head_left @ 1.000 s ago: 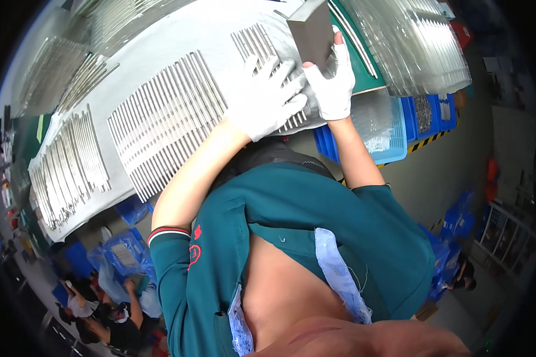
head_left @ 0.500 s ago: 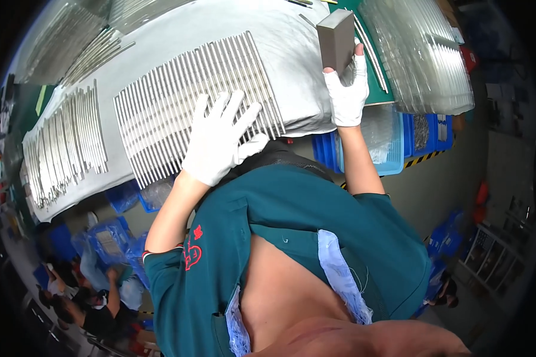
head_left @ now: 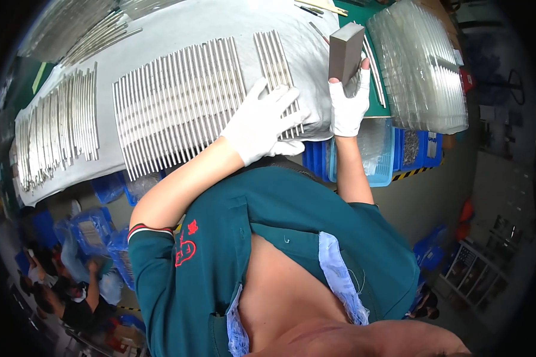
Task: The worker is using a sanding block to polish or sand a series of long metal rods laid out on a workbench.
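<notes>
My left hand (head_left: 262,122), in a white glove with bare-looking wrist, lies over a small group of slim metal rods (head_left: 270,53), its fingers spread across their near ends. Left of that group, a wide row of parallel metal rods (head_left: 175,101) rests side by side on the white cloth (head_left: 304,77). My right hand (head_left: 348,104), in a white glove with thumb and a fingertip bare, grips a grey-brown rectangular block (head_left: 345,50) by its lower end, holding it upright above the table's right side.
More rods (head_left: 59,125) lie at the left, and a loose bundle (head_left: 98,38) farther back. Clear plastic trays (head_left: 420,65) are stacked at the right on a green mat (head_left: 378,110). Blue bins (head_left: 408,149) stand below the table edge. People (head_left: 71,291) sit at lower left.
My left hand has moved right, and a few rods now stand apart from the wide row, with a gap between. The block in my right hand has come slightly nearer and to the right.
</notes>
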Motion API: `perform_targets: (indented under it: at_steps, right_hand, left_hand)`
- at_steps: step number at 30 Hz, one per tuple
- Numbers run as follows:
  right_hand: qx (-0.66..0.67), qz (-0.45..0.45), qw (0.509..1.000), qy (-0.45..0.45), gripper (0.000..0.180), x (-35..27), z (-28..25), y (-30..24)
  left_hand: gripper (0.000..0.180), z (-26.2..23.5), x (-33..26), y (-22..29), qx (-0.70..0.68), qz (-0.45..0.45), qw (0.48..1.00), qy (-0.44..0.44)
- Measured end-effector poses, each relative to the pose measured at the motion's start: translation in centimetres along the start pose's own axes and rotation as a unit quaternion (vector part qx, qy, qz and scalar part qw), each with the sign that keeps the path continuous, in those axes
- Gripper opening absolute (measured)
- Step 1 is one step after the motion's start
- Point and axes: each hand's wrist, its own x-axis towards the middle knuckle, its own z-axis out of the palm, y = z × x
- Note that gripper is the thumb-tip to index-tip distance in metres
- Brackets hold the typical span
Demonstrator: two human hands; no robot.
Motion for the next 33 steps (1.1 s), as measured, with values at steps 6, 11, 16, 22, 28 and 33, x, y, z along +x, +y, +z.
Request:
perform_targets:
  at_steps: [6, 11, 16, 22, 28, 33]
  right_hand:
    - [0.014, 0.0, 1.0, 0.004, 0.084, 0.1, 0.2, 0.1]
    - [0.028, 0.0, 1.0, 0.009, 0.084, 0.2, -0.1, 0.3]
    - [0.007, -0.004, 1.0, 0.0, 0.084, 0.3, 0.1, -0.2]
    - [-0.01, -0.012, 1.0, -0.006, 0.084, 0.4, 0.2, 0.2]
    - [0.001, -0.001, 1.0, -0.002, 0.081, 0.5, -0.1, -0.2]
    - [-0.03, 0.002, 1.0, -0.007, 0.08, 0.6, 0.1, -0.2]
  left_hand:
    - [0.069, 0.5, 0.0, -0.1, -0.007, 0.002, 1.0, 0.008]
    - [0.071, -2.4, -2.9, -0.2, 0.007, -0.051, 0.998, -0.025]
    - [0.069, -2.7, -4.2, -0.6, 0.01, -0.056, 0.998, -0.016]
    - [0.068, -0.5, -1.0, 0.5, -0.051, 0.012, 0.996, 0.074]
    - [0.071, -4.9, -5.3, -0.5, -0.015, -0.115, 0.993, 0.017]
    - [0.077, -3.9, -8.5, -0.7, 0.032, -0.151, 0.988, -0.018]
